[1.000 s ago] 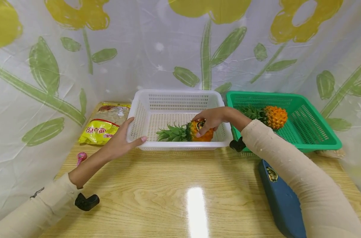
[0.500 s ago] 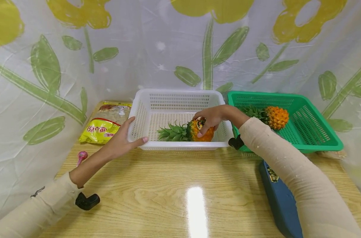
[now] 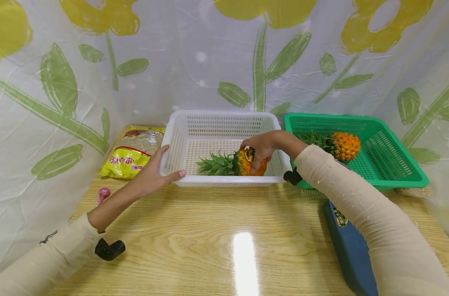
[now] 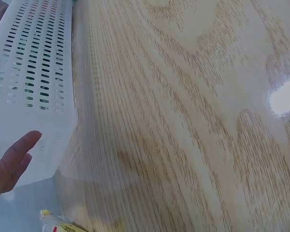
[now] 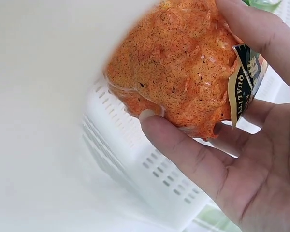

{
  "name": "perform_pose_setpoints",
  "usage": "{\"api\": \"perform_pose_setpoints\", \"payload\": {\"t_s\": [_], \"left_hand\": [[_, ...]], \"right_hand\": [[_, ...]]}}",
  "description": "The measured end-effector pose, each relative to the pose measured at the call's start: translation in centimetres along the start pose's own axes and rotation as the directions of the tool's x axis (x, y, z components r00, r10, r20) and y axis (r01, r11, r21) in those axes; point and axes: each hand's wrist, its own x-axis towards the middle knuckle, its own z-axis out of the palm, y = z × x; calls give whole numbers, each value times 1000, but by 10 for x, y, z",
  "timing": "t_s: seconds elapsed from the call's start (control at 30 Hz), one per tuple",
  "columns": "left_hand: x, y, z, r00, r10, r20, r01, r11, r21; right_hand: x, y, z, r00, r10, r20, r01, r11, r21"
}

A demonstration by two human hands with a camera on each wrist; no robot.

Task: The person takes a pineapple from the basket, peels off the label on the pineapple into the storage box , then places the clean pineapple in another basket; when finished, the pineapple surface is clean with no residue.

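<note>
A pineapple (image 3: 248, 162) with a black-and-gold label lies on its side in the white basket (image 3: 224, 179), its green crown toward the left. My right hand (image 3: 263, 146) reaches in from above and grips the orange fruit. The right wrist view shows thumb and fingers around the pineapple (image 5: 183, 67), with the label (image 5: 241, 82) near the palm. At the basket's front left corner my left hand (image 3: 150, 174) rests with its thumb stretched along the front rim. In the left wrist view, extended fingers (image 4: 21, 147) lie against the white basket (image 4: 34, 116).
A green basket (image 3: 398, 183) with another pineapple (image 3: 346, 146) stands at the right. A yellow food bag (image 3: 130, 154) sits left of the white basket. On the table (image 3: 195, 238) lie a pink lollipop (image 3: 104, 192) and a dark blue case (image 3: 348, 246), partly behind the right arm.
My right thumb has shifted slightly to the right on the pineapple. The whole head view has drifted a little; the left hand stays at the basket corner.
</note>
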Motion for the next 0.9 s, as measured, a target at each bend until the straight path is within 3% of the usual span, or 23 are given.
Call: {"api": "perform_pose_setpoints", "payload": {"t_s": [0.23,0.9], "left_hand": [[-1,2,1,1000,-3,9,3,1000,-13],[-1,2,-1,1000,-9,15,9,999,-46]], "right_hand": [[2,-2,-1,1000,-6,14,7,999,-40],[6,-9,2,999,-4,-43,-2,992,-126]]}}
